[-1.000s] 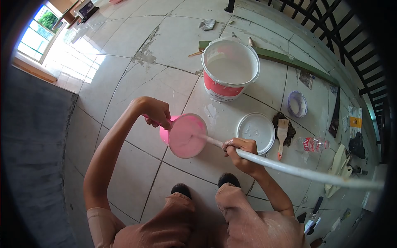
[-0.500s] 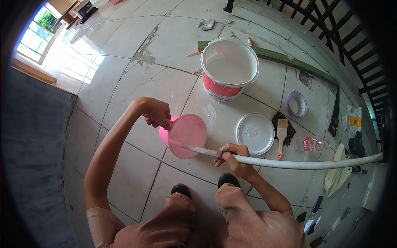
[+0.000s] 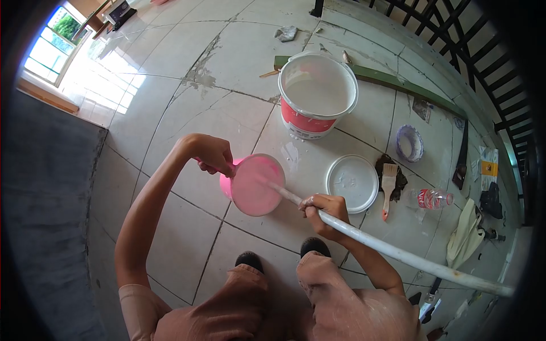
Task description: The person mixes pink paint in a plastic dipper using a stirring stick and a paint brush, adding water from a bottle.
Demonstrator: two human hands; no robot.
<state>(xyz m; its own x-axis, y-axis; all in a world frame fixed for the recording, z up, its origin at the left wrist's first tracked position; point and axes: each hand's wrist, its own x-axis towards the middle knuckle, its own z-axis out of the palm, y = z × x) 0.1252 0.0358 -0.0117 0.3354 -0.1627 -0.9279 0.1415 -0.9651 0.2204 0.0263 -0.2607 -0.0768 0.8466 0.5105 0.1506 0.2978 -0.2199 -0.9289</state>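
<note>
On my feed: left elbow bent outward, forearm angled up, wrist dropped, and the left hand (image 3: 213, 154) closed round the handle of a pink container (image 3: 226, 185), which sits just right of it. The right hand (image 3: 327, 215) is a fist around a long white pole (image 3: 398, 250), palm turned down, forearm running back over the knee. From that fist the pole slants left, its near end inside the container's mouth, while the rest runs off to the right, behind the hand.

Counts: one pink container, between the two hands; one pole; one white bucket with a red band (image 3: 307, 122), well beyond the right hand; one round white lid (image 3: 352, 183), just past its knuckles. Right of the lid from that hand, one paintbrush (image 3: 389, 181) on one dark rag (image 3: 400, 193) (what the rag is made of, can't tell). Farther right, I get one clear bottle (image 3: 432, 199) lying down and, beyond it, one purple-rimmed bowl (image 3: 420, 150). Two dark shoes (image 3: 315, 246), nearer the body than both hands. All on the tiled floor (image 3: 187, 238).
</note>
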